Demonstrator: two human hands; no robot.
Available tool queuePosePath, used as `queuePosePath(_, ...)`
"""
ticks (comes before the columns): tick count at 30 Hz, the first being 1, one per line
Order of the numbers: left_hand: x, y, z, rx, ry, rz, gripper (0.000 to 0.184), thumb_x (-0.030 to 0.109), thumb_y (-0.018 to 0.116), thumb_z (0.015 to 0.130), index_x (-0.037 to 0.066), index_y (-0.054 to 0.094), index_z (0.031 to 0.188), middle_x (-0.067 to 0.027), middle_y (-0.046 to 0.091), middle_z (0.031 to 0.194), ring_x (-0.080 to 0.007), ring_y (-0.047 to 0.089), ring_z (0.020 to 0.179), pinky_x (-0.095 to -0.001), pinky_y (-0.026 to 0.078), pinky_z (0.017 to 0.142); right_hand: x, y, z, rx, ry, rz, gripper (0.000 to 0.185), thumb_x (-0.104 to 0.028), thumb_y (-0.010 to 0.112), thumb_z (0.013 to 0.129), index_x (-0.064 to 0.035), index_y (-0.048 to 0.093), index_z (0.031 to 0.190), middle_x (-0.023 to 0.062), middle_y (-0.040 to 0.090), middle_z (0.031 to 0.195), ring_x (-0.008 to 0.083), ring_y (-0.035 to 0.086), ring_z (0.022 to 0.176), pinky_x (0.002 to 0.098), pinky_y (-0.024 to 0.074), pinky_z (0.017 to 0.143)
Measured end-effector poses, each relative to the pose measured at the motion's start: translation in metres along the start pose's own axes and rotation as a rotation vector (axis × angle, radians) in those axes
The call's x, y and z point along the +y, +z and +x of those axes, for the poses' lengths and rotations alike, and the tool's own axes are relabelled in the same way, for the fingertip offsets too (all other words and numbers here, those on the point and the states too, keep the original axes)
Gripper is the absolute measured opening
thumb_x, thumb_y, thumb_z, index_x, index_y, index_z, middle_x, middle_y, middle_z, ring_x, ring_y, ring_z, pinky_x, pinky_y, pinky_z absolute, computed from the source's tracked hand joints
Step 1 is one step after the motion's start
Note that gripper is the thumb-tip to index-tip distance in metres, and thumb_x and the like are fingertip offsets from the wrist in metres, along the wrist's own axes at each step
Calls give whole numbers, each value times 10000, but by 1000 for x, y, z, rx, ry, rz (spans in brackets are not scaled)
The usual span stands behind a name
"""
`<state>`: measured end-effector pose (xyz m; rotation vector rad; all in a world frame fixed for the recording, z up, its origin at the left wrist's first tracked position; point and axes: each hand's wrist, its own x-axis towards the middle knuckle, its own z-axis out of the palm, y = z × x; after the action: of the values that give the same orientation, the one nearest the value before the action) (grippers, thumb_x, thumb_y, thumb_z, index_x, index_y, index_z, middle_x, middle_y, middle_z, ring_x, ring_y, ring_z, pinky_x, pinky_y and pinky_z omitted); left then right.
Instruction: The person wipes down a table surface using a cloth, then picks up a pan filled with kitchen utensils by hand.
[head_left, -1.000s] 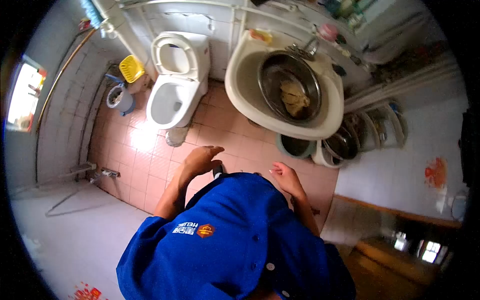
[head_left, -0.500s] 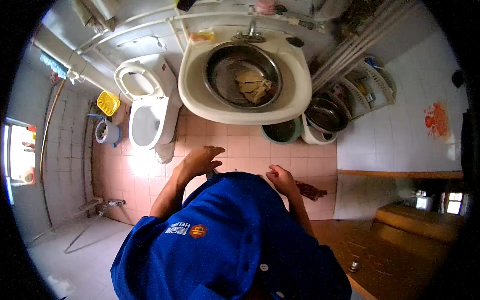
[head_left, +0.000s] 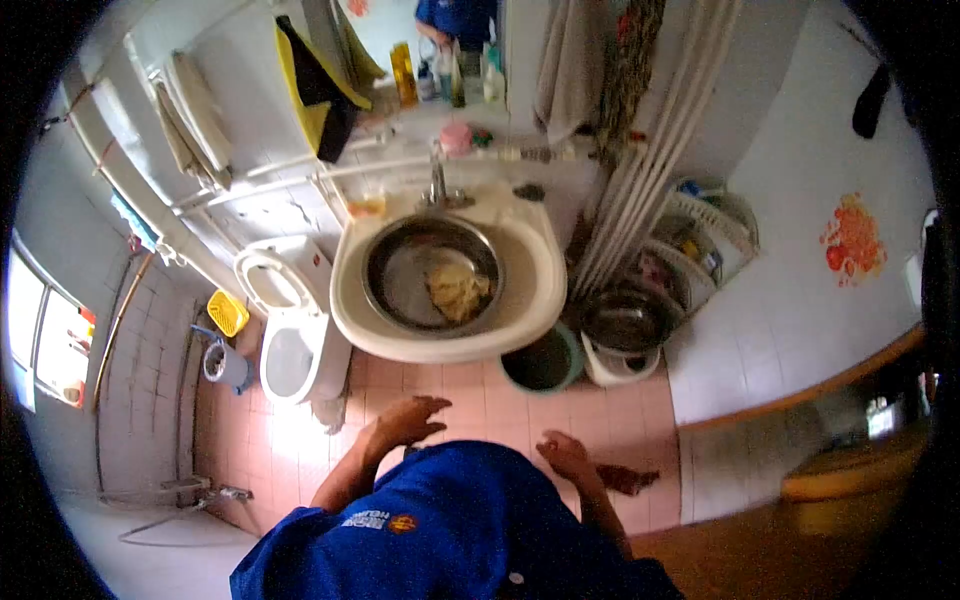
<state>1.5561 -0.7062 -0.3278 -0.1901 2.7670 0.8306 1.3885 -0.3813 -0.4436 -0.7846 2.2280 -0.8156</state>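
Note:
In front of my waist, my left hand (head_left: pixel 410 420) is held over the floor with its fingers stretched out and nothing in them. My right hand (head_left: pixel 566 454) hangs at the other side of my body, its fingers loosely bent and somewhat blurred; I see nothing in it. Ahead of both hands stands a white sink (head_left: pixel 345 310) with a metal basin (head_left: pixel 385 275) in it. A crumpled yellowish cloth (head_left: pixel 458 290) lies in the basin. Neither hand touches the sink. The faucet (head_left: pixel 438 190) rises behind the basin.
A toilet (head_left: pixel 290 355) with its lid up is left of the sink. Beneath and right are a green tub (head_left: pixel 545 365) and a dark basin (head_left: pixel 628 322) on a white container. A dark red rag (head_left: pixel 627 478) lies on the tiled floor. Corner shelves (head_left: pixel 700 240) stand at right.
My view has tilted up, so the sink and floor sit lower and the mirror, bottles and hanging towels show. My hands keep much the same pose before my body.

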Motion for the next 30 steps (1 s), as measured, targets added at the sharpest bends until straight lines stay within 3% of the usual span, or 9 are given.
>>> queuePosePath(1,7,-2,2,-17,-24,-11,473,338,669,920,83,598,1312,-177,674,1212,-346,645,1113,-442,511,968,7,-1,0,-9,9,33,518,-410,670,914,-34,612,1266,177,697,1050,260,669,964,381,521,865)
queuePosePath(5,10,0,21,-38,17,42,529,383,604,948,83,534,1378,-203,633,1268,-388,616,1134,-485,479,996,6,-12,-1,-15,102,68,499,-410,648,913,-16,624,1218,169,701,1106,346,682,989,408,536,877)
queuePosePath(13,15,4,21,33,-3,24,534,339,635,916,79,522,1368,-209,629,1251,-396,593,1150,-494,474,990,41,1,26,-62,21,-72,499,-397,676,876,-4,631,1180,174,711,1021,327,691,949,407,538,860)
queuePosePath(15,11,0,9,67,-44,29,523,328,637,915,91,527,1368,-203,630,1253,-395,594,1146,-494,476,983,87,29,56,-60,74,113,496,-375,680,868,5,628,1182,180,712,1022,329,691,956,402,538,863)
queuePosePath(20,5,-10,-25,107,-141,-28,511,294,655,907,100,537,1364,-194,626,1266,-391,594,1153,-494,483,971,55,25,82,-146,-63,97,519,-380,704,856,13,635,1189,198,704,1094,324,689,997,390,532,876)
queuePosePath(22,-8,-8,-38,144,-171,-43,506,274,670,901,96,544,1357,-184,623,1280,-387,592,1161,-490,487,969,-22,8,64,-186,20,203,489,-366,727,856,35,651,1125,216,702,1068,318,686,986,385,526,862)
queuePosePath(23,-9,-12,-50,191,-167,-71,502,274,676,897,95,550,1349,-193,633,1254,-395,597,1146,-492,486,961,-33,6,77,-202,-113,-118,467,-318,735,859,64,646,1112,222,700,1029,295,677,965,365,514,860)
queuePosePath(26,-6,-19,-71,214,-230,-41,509,257,692,881,80,552,1338,-213,654,1181,-409,616,1090,-506,496,917,-18,36,113,-350,-15,185,479,-300,711,861,68,637,1158,214,694,1046,288,663,984,364,500,886)
queuePosePath(30,-15,-10,-91,218,-395,-71,531,240,708,861,79,550,1342,-218,665,1140,-406,631,1056,-513,513,859,-60,35,115,-550,-313,-59,514,-421,610,945,-9,610,1251,219,669,1153,361,617,1078,415,463,980)
